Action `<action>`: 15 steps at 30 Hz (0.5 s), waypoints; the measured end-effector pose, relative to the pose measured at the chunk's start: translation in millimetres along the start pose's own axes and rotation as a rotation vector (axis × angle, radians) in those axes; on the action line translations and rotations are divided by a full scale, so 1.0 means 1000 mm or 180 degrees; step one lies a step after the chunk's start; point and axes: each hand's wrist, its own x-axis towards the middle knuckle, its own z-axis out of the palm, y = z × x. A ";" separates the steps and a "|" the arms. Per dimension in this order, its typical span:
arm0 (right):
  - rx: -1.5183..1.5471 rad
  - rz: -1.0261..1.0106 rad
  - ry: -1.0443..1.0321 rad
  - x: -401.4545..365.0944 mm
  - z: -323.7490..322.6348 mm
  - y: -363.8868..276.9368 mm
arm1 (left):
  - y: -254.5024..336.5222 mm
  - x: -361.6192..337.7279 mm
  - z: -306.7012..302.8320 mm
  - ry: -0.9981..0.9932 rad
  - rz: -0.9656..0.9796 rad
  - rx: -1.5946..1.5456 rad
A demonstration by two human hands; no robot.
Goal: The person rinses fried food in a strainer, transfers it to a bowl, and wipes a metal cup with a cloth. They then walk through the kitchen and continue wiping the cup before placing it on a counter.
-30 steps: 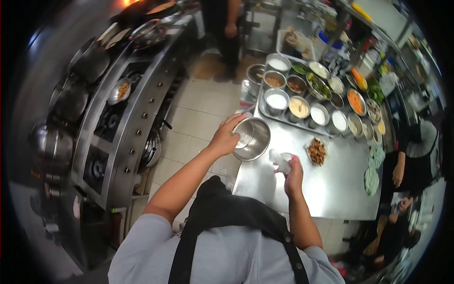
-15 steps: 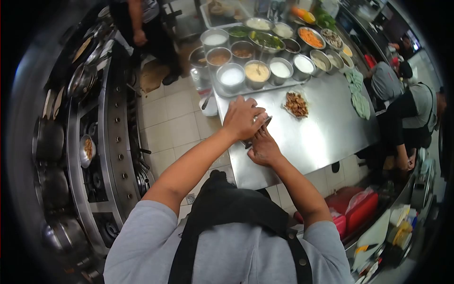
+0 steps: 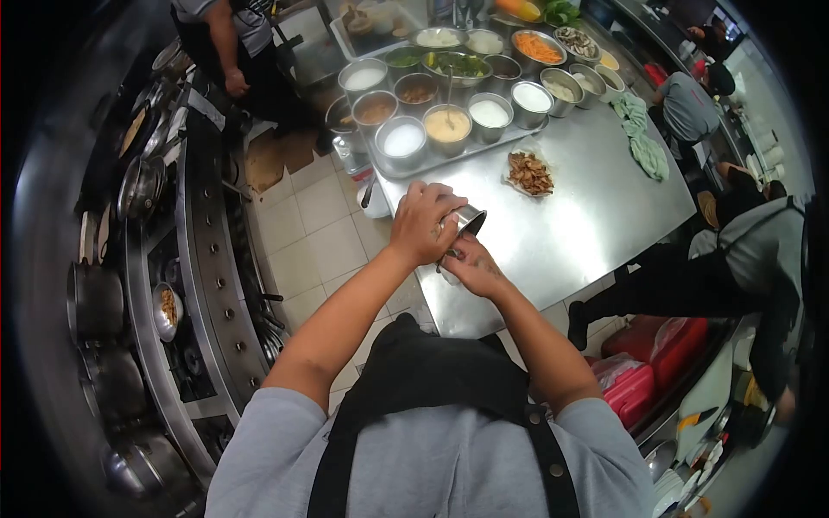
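My left hand (image 3: 423, 223) is wrapped round a small metal cup (image 3: 471, 219), which is tilted so its open rim faces right. Just below, my right hand (image 3: 473, 266) is closed against the cup's lower side; a bit of metal shows by its fingers, but I cannot make out whether it is a separate piece. What is inside the cup is hidden. Both hands are over the left edge of the steel table (image 3: 570, 224). Browned, shredded food (image 3: 529, 173) lies in a pile on that table, beyond the cup.
Several metal containers of ingredients stand on a tray (image 3: 509, 138) at the back. A green cloth (image 3: 641, 136) lies on the table's right side. To the left is a stove (image 3: 211, 259) with a small pan (image 3: 167, 312). Co-workers (image 3: 734, 250) stand right and back left.
The cup has turned in my hands, so its rim now shows. My view has shifted slightly. The co-worker at right has moved, with a leg stretched toward the table.
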 end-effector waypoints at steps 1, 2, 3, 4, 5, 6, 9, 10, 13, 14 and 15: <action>-0.0147 0.0109 -0.0175 -0.005 -0.010 -0.004 | 0.000 0.000 0.000 0.0018 -0.0017 0.0014; -0.0156 0.0106 -0.0164 -0.006 -0.016 -0.012 | 0.001 0.000 0.000 0.0039 -0.0035 0.0026; -0.0062 0.0419 -0.0340 -0.008 -0.020 -0.018 | 0.001 -0.001 0.001 0.0042 -0.0028 0.0018; 0.0034 0.0736 -0.0516 -0.011 -0.023 -0.020 | 0.001 -0.002 0.001 0.0052 -0.0060 -0.0015; 0.0027 0.0743 -0.0501 -0.012 -0.024 -0.008 | 0.001 -0.002 0.001 0.0061 -0.0087 -0.0051; 0.0716 0.0964 -0.0309 -0.013 -0.024 0.008 | 0.001 -0.003 -0.001 0.0059 -0.0073 -0.0064; 0.2122 0.1118 0.0248 -0.026 -0.034 0.018 | -0.003 -0.001 -0.007 -0.0075 -0.0135 -0.0173; 0.2846 0.1062 0.0577 -0.031 -0.038 0.014 | -0.004 0.000 -0.007 -0.0073 -0.0104 -0.0182; 0.4054 0.1090 0.0493 -0.039 -0.047 -0.008 | -0.004 0.001 -0.007 0.0024 -0.0155 -0.0184; 0.4618 0.1000 0.0327 -0.039 -0.047 -0.011 | -0.003 0.002 -0.006 0.0025 -0.0144 -0.0179; 0.4621 0.0984 0.0325 -0.038 -0.044 -0.009 | -0.002 0.003 -0.004 -0.0067 -0.0113 -0.0166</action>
